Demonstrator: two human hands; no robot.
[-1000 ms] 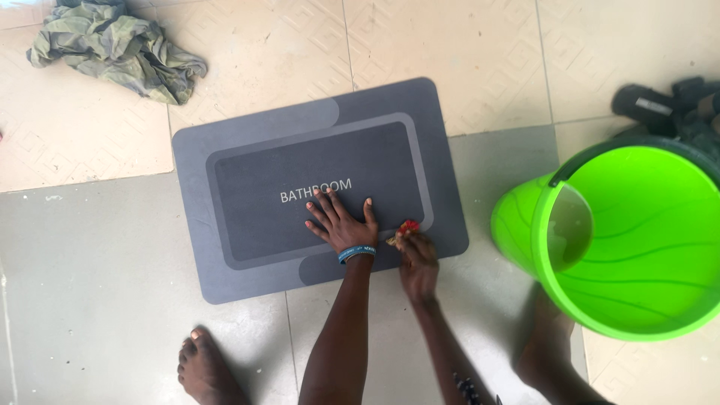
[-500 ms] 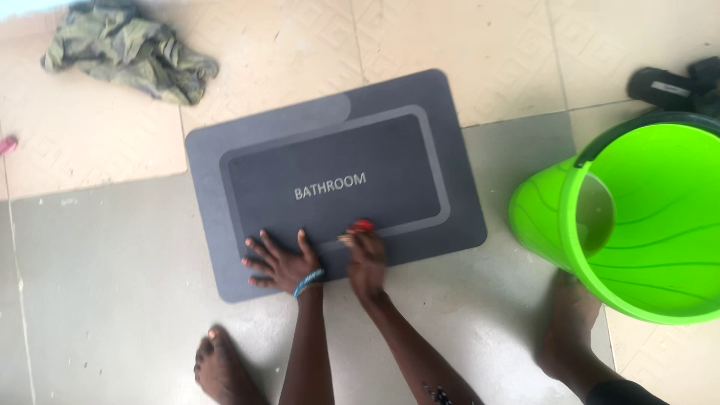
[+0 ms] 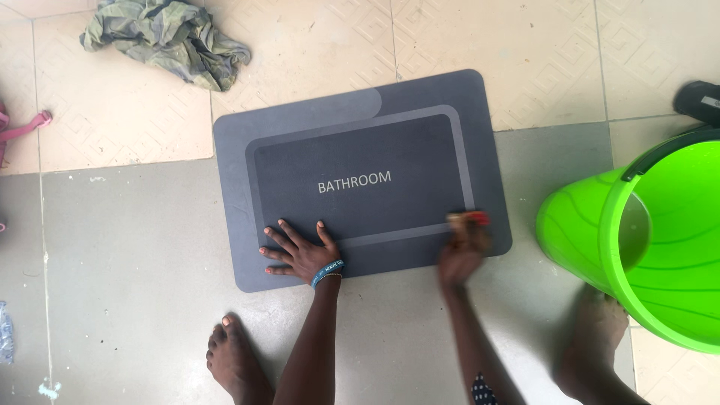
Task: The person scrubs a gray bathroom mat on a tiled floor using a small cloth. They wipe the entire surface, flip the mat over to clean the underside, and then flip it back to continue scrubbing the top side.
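Since the earlier frames the right hand has slid from beside the left hand out toward the lower right corner of the grey bath mat, and it now shows blurred with motion; the left hand has stayed planted near the mat's lower edge, a little left of centre. In the head view, the only one, the mat lies flat across the middle of the frame on the tiled floor, its long side running left to right. The left hand presses palm down with its fingers spread wide apart, a blue wristband at the wrist. The right hand's fingers are closed over a small red object, though blur hides what it is and how firmly it is held. Judging from this, the stroke goes best if the left palm keeps the mat pinned so it cannot creep, while the right hand works in even, overlapping passes along the edge and into the corners. At the right edge a bright green bucket stands tilted toward the camera; its inside looks bare, and whether it holds water I cannot tell. A crumpled green cloth lies at upper left, and a bare foot rests at lower left
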